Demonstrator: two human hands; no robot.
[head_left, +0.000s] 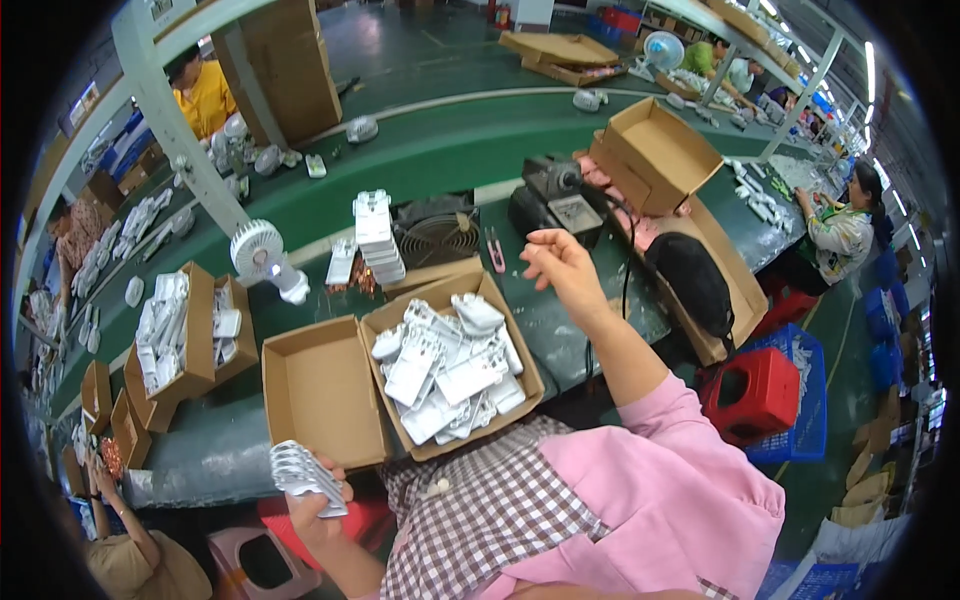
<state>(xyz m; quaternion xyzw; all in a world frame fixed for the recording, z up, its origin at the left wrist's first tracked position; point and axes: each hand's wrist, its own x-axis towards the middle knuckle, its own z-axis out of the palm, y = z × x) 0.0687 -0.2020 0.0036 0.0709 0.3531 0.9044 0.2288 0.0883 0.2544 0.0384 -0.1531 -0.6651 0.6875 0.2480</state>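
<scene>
My left hand [325,497] grips a small stack of white plastic housings [297,474] beside the near edge of an empty cardboard box [325,395]. My right hand [563,268] is raised over the bench, right of the filled box, its fingers bent in a loose pinch; whatever they may hold is too small to make out. Close by are a dark bench device [570,200] and pink-handled tweezers [495,250]. In front of me another cardboard box [525,375] is heaped with loose white plastic housings [450,365]. A neat pile of white housings [375,235] stands behind it.
A white handheld fan [262,255] and a black round-grilled fan [437,235] stand at the back. Boxes of white parts [165,335] sit left. To the right are an open carton [660,150], a black bag [690,280] and a red stool [750,395]. Co-workers [845,225] sit nearby.
</scene>
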